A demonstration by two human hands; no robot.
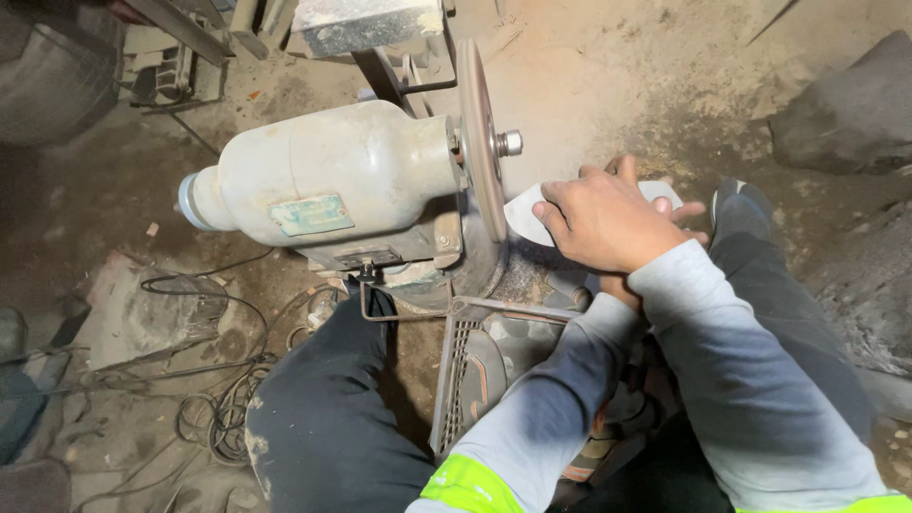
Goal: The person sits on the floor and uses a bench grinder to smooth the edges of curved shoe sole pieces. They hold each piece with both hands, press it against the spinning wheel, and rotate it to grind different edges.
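— Two sleeves come in from the bottom edge, pale grey with bright yellow-green cuffs higher up the arm. What lies nearest below them?

— Dark trousers on both knees, and between the legs a metal grid frame (pixel 454 375) with a shoe (pixel 483 375) resting behind it. Off to the near left, a tangle of dark cables (pixel 220 404) sprawls over the dusty floor (pixel 114 218).

— And the hands?

— The right hand (pixel 600 220) lies on top, fingers curled down and closed on a flat pale metal piece (pixel 524 215). The left hand (pixel 686 211) is almost wholly hidden beneath it; only some fingertips show past the right hand's far side, under the same piece, so I cannot tell how its grip stands.

— Where is that metal piece exactly?

— Held level just right of the grinding wheel (pixel 480 133), its pointed near-left end touching or all but touching the wheel's lower face. Whether it truly meets the disc I cannot say.

— The machine itself?

— A bench grinder (pixel 332 176) with a rounded, worn grey-green motor body lying sideways, a small plate on its flank, and the thin brownish disc mounted on its right end with a nut (pixel 510 143) on the shaft. It sits on a low base just beyond the left knee.

— Farther out?

— A second shoe (pixel 741 207) beyond the hands, a big dark rock (pixel 850 109) at the far right, and scrap metal bars (pixel 190 28) at the top left.
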